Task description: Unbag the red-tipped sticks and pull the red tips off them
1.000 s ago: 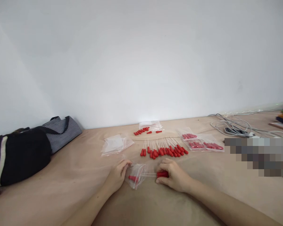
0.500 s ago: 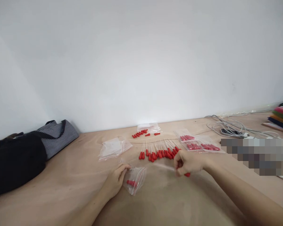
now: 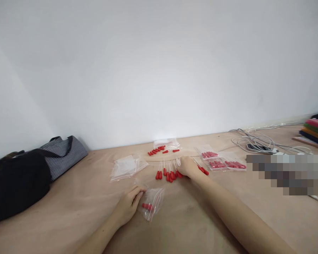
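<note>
My left hand (image 3: 131, 204) pinches the left edge of a clear zip-lock bag (image 3: 156, 201) lying on the table. A red dropper bulb (image 3: 146, 206) shows inside that bag. Over the right part of a fanned row of droppers (image 3: 171, 175) is my right hand (image 3: 187, 167), its back turned to me and its fingers hidden from view. The droppers have red rubber bulbs toward me and thin clear tubes pointing to the wall. A few red bulbs (image 3: 203, 170) stick out to the right of this hand.
Flat empty zip-lock bags (image 3: 125, 167) lie left of the row. Filled bags (image 3: 218, 164) are on the right. Loose red bulbs (image 3: 155, 151) lie at the back by another bag. A black bag (image 3: 18, 183) stands far left; cables (image 3: 254, 141) and coloured folders (image 3: 316, 132) are on the right.
My right hand has moved left and away from me onto the row. A red-bulbed dropper showed in it before; none is visible in it now. My left hand keeps its place.
</note>
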